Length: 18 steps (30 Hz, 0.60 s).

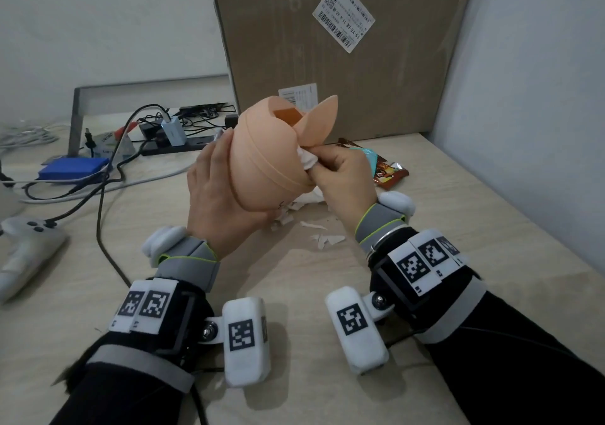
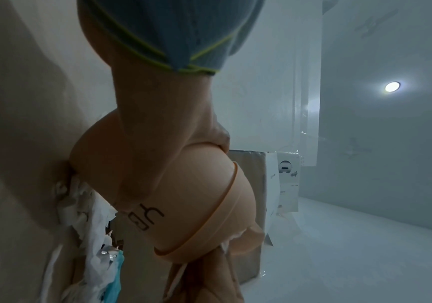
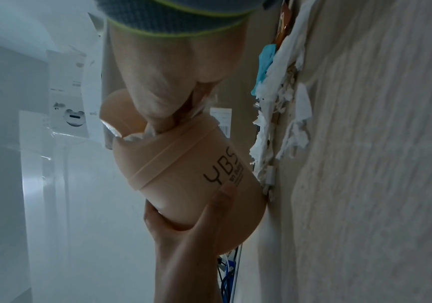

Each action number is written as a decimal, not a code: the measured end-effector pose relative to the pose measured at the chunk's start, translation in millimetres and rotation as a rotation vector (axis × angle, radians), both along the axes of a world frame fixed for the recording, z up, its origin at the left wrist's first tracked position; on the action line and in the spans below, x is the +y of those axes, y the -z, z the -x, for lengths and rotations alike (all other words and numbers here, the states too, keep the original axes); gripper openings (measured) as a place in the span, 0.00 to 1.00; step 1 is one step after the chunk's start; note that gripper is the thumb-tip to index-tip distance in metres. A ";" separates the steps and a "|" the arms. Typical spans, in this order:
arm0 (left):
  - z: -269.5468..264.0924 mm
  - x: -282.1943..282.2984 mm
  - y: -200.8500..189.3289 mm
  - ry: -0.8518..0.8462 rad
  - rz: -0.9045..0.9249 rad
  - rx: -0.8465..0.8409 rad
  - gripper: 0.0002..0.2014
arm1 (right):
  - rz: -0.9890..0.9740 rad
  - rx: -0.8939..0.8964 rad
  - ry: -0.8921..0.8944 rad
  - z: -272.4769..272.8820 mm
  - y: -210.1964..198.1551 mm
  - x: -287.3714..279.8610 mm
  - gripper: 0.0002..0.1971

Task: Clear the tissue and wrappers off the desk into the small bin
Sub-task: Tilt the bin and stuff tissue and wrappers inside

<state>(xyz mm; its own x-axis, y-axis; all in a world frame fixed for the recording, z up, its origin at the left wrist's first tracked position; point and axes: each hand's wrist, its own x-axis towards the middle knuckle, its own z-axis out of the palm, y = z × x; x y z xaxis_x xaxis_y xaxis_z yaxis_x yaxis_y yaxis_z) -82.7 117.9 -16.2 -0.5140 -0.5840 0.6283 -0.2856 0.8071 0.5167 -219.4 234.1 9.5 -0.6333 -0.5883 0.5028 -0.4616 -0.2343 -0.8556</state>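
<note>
Hands grip bin (image 1: 262, 162) and tissue (image 1: 307, 159) above pale desk (image 1: 294, 293) beside cardboard box (image 1: 376, 64).

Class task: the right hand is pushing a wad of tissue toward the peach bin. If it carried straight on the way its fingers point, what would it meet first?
Most likely the small bin itself: the right hand already has the tissue at its lidded opening, though depth there is unclear.

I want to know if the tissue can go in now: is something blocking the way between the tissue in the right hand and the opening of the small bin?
Nothing visible blocks it. The bin, held tilted by the left hand, has its flap lid swung open, and the right hand pinches the tissue right at its rim.
</note>
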 end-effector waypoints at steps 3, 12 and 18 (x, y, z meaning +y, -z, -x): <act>0.4 3.5 -1.5 0.011 -0.015 -0.004 0.61 | -0.119 -0.131 -0.139 -7.0 -1.8 0.1 0.17; 1.9 6.4 -1.9 0.070 0.057 -0.072 0.60 | -0.287 -0.118 -0.271 -14.0 -9.4 14.8 0.30; 3.4 6.8 -0.9 0.038 0.051 -0.057 0.61 | -0.332 -0.077 -0.277 -12.8 -14.0 22.1 0.28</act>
